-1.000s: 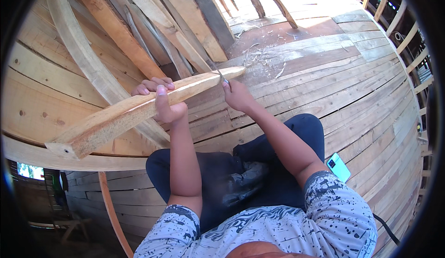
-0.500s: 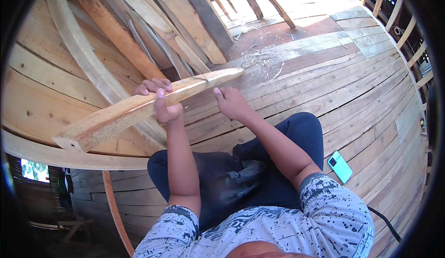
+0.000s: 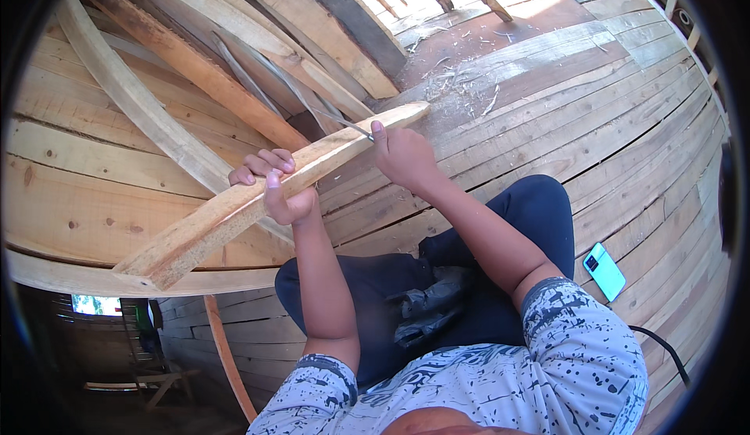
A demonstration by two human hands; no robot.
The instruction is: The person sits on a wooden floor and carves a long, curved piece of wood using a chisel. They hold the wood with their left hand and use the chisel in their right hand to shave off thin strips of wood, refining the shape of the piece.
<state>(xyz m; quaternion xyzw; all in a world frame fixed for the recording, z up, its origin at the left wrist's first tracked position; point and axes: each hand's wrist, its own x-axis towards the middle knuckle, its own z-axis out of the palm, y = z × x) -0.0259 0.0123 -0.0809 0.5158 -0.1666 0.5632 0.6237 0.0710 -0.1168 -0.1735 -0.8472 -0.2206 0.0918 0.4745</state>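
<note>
Pale wood, squared off and tapering at its far right end, makes up the beam that slants across in front of the seated person, from near left to far right. The left hand clasps it about midway, fingers over the top and thumb on the near side; the right hand is closed around the handle of a knife, whose blade crosses the beam well to the right of the left hand. From where I stand, the worry is a slip: if the edge skidded along the grain towards the left, those gripping fingers would be in its path. A loosened left grip might also let the beam roll, and too steep an angle could dig the blade in. The leaning boards crowd the far side, just past the blade's tip, so a long sweep that way could snag on them. A curved rib passes behind the beam on the left; whether it bears any weight, I can't tell. Shavings litter the plank floor beyond the tapered end. A turquoise phone lies near the right knee, where a shifting leg could knock it.
</note>
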